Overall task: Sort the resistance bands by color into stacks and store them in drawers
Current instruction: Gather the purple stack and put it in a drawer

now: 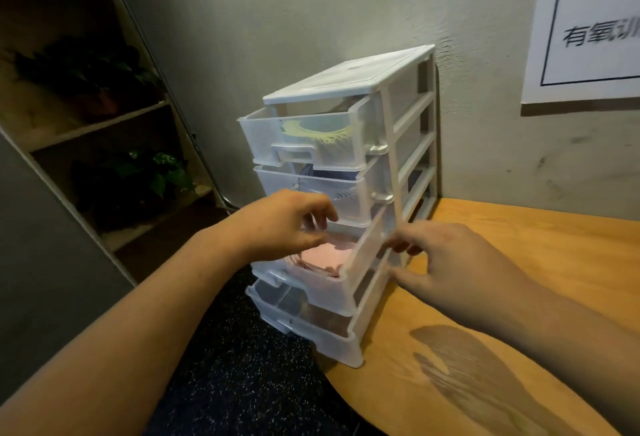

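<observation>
Hovering over the pulled-out third drawer (330, 291), the left hand (287, 224) has its fingers loosely curled and its thumb spread beneath them, with nothing visibly held between. Just under that hand, inside the drawer, lies a stack of pink resistance bands (325, 253). The right hand (446, 262) sits on the other side of the same drawer, its curled fingertips (401, 245) at the drawer's right wall beside the frame post of the white plastic drawer unit (349, 75) and its thumb stretched out lower down. Whether this hand actually grasps the wall or only touches it cannot be told. Directly above the left hand, the second drawer (346, 207) holds dark blue bands (332, 175). Higher still, the top drawer (263, 137) stands slightly open with yellow bands (322, 130) inside. Below both hands the bottom drawer (322, 335) is also partly drawn out. The unit stands at the corner of a wooden table (536, 262) that runs under the right forearm. A printed sheet (588, 37) hangs on the wall above the right hand, and potted plants (145, 172) sit on shelves beyond the left arm.
</observation>
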